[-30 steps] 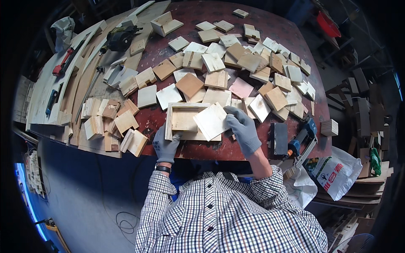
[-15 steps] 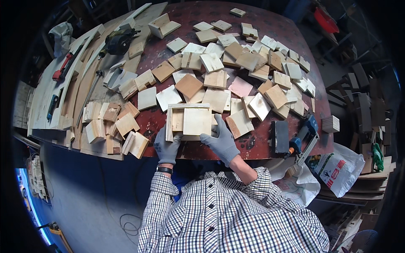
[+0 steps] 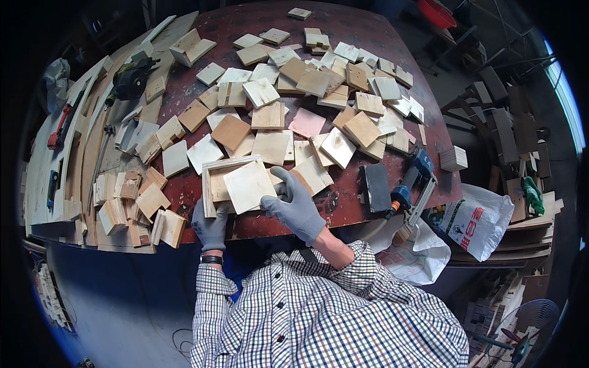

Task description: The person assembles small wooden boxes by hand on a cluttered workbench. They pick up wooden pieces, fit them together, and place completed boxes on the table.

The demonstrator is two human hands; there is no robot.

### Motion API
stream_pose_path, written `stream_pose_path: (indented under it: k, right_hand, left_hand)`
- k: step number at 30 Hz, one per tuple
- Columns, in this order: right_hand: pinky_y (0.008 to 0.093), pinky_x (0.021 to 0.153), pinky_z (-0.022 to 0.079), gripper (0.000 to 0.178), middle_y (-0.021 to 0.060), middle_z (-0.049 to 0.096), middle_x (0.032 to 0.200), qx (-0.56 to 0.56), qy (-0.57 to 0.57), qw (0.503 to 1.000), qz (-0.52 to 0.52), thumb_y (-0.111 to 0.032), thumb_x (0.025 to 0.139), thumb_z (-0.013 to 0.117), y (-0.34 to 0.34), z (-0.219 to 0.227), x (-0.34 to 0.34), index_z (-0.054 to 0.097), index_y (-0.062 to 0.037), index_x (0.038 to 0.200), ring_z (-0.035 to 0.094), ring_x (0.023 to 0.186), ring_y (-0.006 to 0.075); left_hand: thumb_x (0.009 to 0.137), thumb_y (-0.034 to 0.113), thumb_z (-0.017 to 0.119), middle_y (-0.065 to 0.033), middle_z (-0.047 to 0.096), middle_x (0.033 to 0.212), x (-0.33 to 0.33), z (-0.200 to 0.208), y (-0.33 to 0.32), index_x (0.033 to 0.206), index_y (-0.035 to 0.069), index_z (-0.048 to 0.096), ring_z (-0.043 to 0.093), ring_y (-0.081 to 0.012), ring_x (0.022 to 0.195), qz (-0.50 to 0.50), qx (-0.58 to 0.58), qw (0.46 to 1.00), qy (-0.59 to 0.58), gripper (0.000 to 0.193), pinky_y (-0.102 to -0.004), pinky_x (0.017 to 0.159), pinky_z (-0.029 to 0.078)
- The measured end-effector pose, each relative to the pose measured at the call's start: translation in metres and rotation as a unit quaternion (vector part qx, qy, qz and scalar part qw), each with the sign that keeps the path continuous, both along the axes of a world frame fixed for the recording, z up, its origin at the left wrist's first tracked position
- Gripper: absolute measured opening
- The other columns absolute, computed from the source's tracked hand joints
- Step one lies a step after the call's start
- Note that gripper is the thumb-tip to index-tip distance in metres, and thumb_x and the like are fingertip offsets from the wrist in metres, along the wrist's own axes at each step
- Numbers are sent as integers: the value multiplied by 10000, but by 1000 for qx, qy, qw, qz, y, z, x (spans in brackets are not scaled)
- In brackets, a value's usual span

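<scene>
Resting inside a shallow wooden frame [image 3: 211, 184] at the near edge of the tabletop [image 3: 343, 211], a pale square plywood panel [image 3: 248, 186] lay tilted. The right hand [image 3: 293, 205], in a grey knit glove, pressed on the panel's right edge with fingers spread, not clamped. The left hand [image 3: 210, 222], gloved alike, gripped the frame's near corner. Loose square wood offcuts [image 3: 307, 110], smooth and light-coloured, covered the worn dark-red tabletop. A blue nail gun [image 3: 410, 184] lay to the right. Stacked timber filled the workshop floor beyond.
</scene>
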State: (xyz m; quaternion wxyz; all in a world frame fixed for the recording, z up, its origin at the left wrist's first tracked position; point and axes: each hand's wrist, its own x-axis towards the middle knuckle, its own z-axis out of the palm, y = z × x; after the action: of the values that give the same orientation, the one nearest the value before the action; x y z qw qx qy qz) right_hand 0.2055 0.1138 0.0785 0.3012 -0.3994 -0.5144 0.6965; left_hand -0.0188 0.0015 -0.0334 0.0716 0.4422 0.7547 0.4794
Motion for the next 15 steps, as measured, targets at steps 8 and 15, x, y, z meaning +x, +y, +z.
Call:
stream_pose_path:
  k: [8, 15]
  right_hand:
    - [297, 836, 623, 673, 178, 665, 1254, 147, -4, 982, -122, -103, 954, 732, 142, -8, 69, 395, 90, 1504, 711, 1024, 192]
    - [555, 1202, 334, 826, 150, 457, 1577, 539, -532, 631, 170, -405, 756, 876, 106, -1, 77, 528, -201, 1477, 399, 1478, 385]
  left_hand:
    - [907, 504, 797, -189, 722, 1017, 5, -2, 8, 1204, -8, 673, 703, -397, 908, 4, 9, 1000, 18, 604, -445, 808, 560]
    - [903, 464, 812, -199, 724, 1011, 2, 0, 4, 1201, -7, 676, 705, -399, 909, 11, 12, 1000, 24, 573, -448, 805, 559]
